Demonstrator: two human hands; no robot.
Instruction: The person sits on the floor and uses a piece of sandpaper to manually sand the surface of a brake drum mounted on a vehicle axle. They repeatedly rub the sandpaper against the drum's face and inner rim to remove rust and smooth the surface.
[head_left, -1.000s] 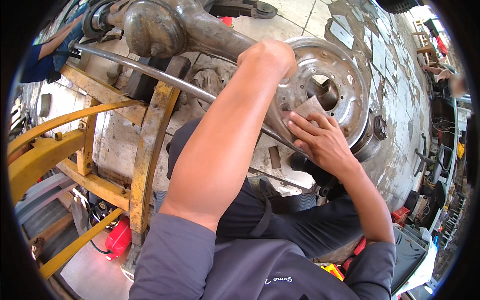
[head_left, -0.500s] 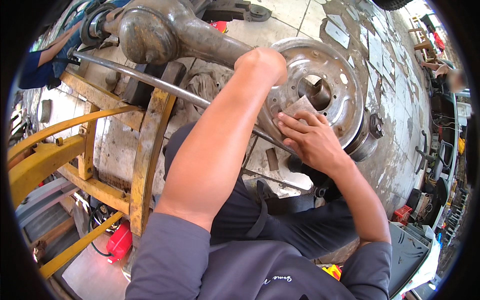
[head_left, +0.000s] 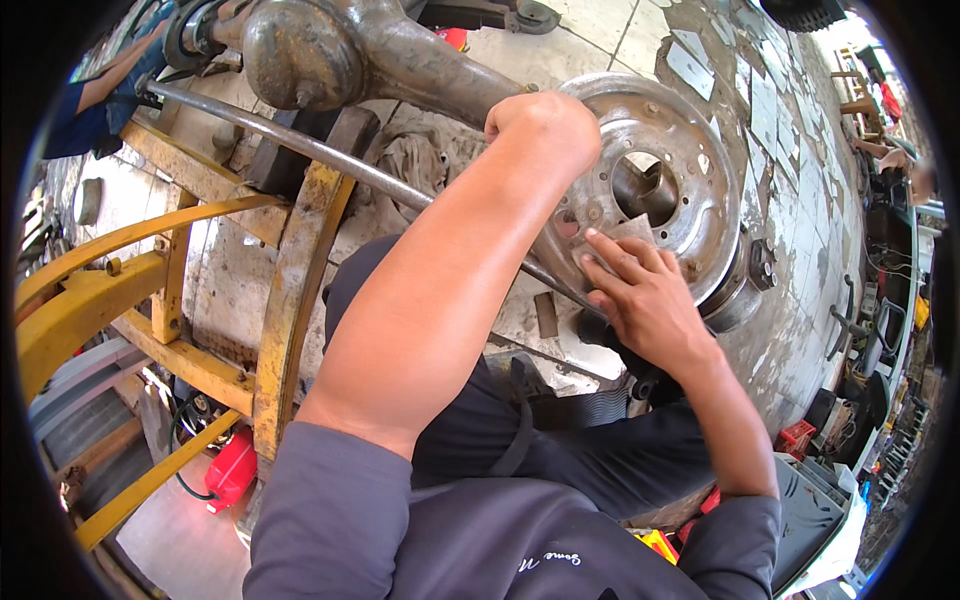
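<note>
A: State the item count at the work position.
B: One left hand [head_left: 546, 122], one right hand [head_left: 650, 302]; total, two hands. One flat pad [head_left: 632, 231]. One round metal plate [head_left: 702, 200].
A: State the count of surrounding items.
B: One axle housing [head_left: 308, 52]. One long metal rod [head_left: 290, 143]. One yellow frame [head_left: 294, 300]. One red crate [head_left: 797, 438]. One flat strip [head_left: 546, 314].

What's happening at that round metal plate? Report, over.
Right-hand grip: fingers on brownish sheet, over plate. Left-hand grip: near plate's rim, fingers hidden. In view's way: left forearm, hiding part of metal rod.
</note>
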